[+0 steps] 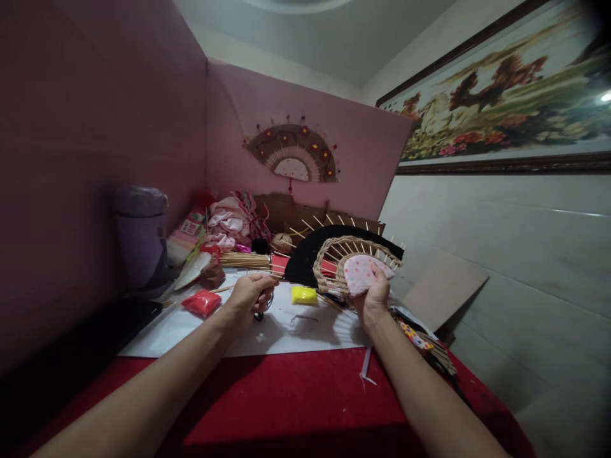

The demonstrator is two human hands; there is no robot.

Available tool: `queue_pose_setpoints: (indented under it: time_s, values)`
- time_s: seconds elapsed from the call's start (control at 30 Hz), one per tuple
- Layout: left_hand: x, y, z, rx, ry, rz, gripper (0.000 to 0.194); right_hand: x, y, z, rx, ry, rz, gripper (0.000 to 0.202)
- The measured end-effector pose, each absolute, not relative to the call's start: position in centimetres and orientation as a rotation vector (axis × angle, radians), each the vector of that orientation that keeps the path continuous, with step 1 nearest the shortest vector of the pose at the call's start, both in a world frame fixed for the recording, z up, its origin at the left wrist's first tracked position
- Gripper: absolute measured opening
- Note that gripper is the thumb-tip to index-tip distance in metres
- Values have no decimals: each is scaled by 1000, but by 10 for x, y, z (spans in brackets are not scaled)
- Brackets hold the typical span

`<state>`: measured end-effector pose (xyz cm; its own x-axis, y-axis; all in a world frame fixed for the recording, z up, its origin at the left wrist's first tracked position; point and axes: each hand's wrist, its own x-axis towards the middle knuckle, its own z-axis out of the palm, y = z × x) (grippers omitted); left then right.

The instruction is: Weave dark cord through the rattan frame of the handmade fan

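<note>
My right hand [375, 300] grips a handmade folding-fan shape [353, 251] by its half-round base, covered in pale pink fabric with spots. Thin wooden sticks radiate from that base, with a braided rope band woven across them and a wide black band [300, 257] further out. Stick tips poke past the black edge. Left of the fan, my left hand [252, 294] is closed in a pinch near the end of a thin stick. A dark loop or cord [260, 315] hangs below those fingers; what exactly they hold is hidden.
Yellow [304, 294] and red packets [201, 303] lie on white paper over a red cloth [286, 401]. Behind are a stick bundle [243, 260], twine ball [281, 242] and pink fabric [229, 219]. A finished flowered fan [291, 152] hangs on the pink board; a purple container [140, 242] stands left.
</note>
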<state>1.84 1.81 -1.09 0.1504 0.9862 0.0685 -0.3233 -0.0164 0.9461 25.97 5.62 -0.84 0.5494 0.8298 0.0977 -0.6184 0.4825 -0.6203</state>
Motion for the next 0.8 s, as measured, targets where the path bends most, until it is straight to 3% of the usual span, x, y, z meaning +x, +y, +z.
queue_pose_setpoints:
  time_s: [0.2, 0.47, 0.67, 0.8]
  values:
    - [13, 19, -8, 813, 660, 1095, 7, 258, 56, -7, -562, -395, 891, 24]
    - [12, 20, -7, 883, 653, 1191, 10, 260, 57, -9, -564, -376, 893, 23]
    - [15, 24, -13, 1161, 995, 1382, 15, 262, 60, -8, -563, -355, 843, 23]
    - [15, 21, -13, 1736, 1377, 1538, 9, 264, 61, -7, -568, -378, 805, 24]
